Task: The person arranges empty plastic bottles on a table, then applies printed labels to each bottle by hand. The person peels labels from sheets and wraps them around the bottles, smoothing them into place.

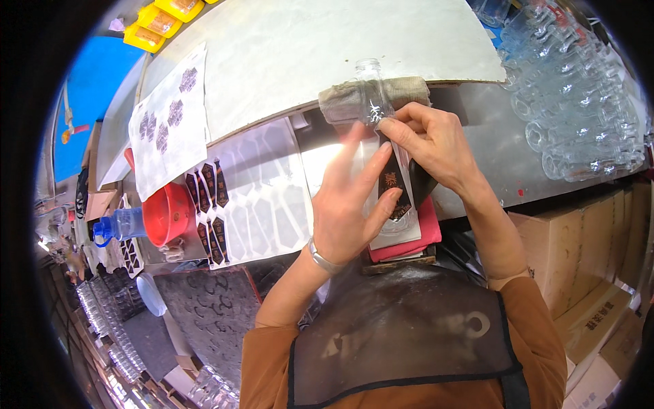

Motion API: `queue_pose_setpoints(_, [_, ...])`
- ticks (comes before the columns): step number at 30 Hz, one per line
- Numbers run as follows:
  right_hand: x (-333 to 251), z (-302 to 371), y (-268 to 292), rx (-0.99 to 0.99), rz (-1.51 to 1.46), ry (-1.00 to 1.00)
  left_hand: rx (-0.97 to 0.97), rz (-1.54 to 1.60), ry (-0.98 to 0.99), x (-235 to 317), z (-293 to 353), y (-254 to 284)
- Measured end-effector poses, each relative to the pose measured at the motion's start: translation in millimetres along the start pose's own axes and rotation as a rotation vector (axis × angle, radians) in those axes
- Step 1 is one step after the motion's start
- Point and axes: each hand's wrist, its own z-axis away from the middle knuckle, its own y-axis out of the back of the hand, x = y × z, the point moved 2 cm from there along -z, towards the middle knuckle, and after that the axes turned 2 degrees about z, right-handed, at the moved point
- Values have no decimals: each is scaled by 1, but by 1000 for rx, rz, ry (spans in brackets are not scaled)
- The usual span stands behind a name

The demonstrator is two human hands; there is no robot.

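Observation:
A clear glass bottle (368, 76) lies with its neck pointing away from me, its upper part resting on a rolled grey-beige cloth (409, 91). Along its side runs a black tie-shaped label (392, 178) with orange print. My right hand (436, 146) bends over the bottle, thumb and forefinger pinched at the label's narrow upper end. On the other side my left hand (344, 211) has its fingers spread, some smeared by motion, with the thumb and a fingertip at the label's edge. Beneath the bottle's base lie white and pink cloths (428, 230).
Left of the bottle lies a backing sheet (262, 211) with several black tie labels (211, 184). Past it are a red bowl (167, 217), a blue-capped jug (126, 223) and a printed paper (165, 126). Many clear bottles (572, 102) stack at right, above cardboard boxes (562, 238).

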Motion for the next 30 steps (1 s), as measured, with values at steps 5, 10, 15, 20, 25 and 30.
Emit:
queue_pose_setpoints(5, [-2, -3, -1, -7, 38, -5, -2, -4, 1, -3, -3, 2])
queue_pose_setpoints(10, [14, -2, 1, -118, -260, -60, 28, 67, 55, -2, -11, 7])
queue_pose_setpoints(15, [13, 1, -2, -83, -256, -9, 7, 20, 81, -5, -17, 6])
queue_pose_setpoints(20, [14, 4, -5, -40, -266, -53, -1, 13, 84, -5, -16, 3])
queue_pose_setpoints(25, [12, 4, -4, -19, -242, -40, -15, 12, 92, -5, -16, 3])
queue_pose_setpoints(30, [11, 3, -4, -12, -216, -42, -2, 23, 94, -6, -16, 2])
